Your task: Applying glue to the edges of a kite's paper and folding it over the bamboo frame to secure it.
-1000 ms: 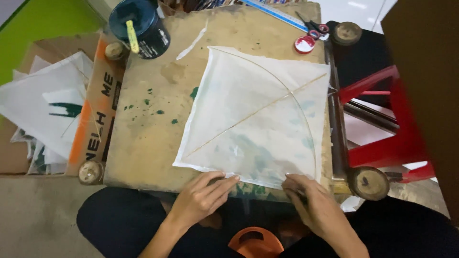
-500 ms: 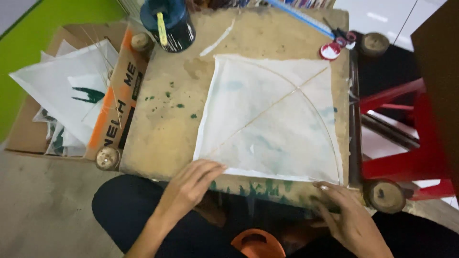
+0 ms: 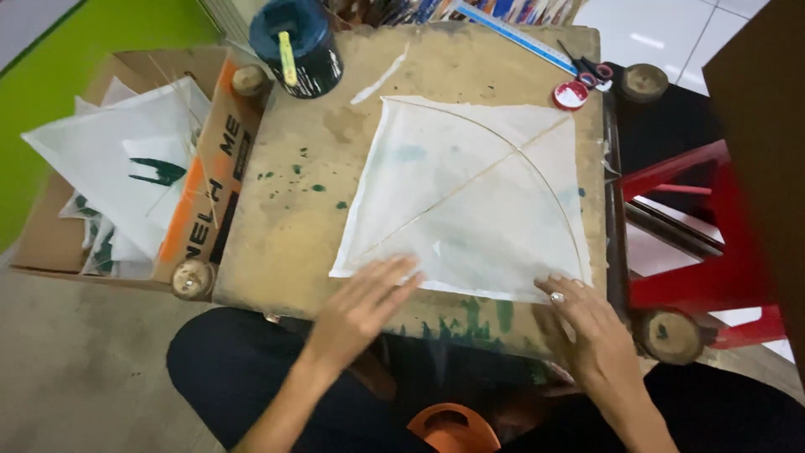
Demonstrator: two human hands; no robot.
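White paper kite (image 3: pixel 470 201) on worktop (image 3: pixel 293 218): 2 hands, left (image 3: pixel 360 306) and right (image 3: pixel 587 323), flat, open, pressing near edge.

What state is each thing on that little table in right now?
Kite: flat on the table, sticks up.
Left hand: open, fingers on the kite's near edge.
Right hand: open, fingertips at its near right corner.
Dark pot: upright.
Scissors: lying closed.

Left hand (image 3: pixel 362 304) flat, fingers spread forward, right hand (image 3: pixel 587 323) flat, fingertips pressing down
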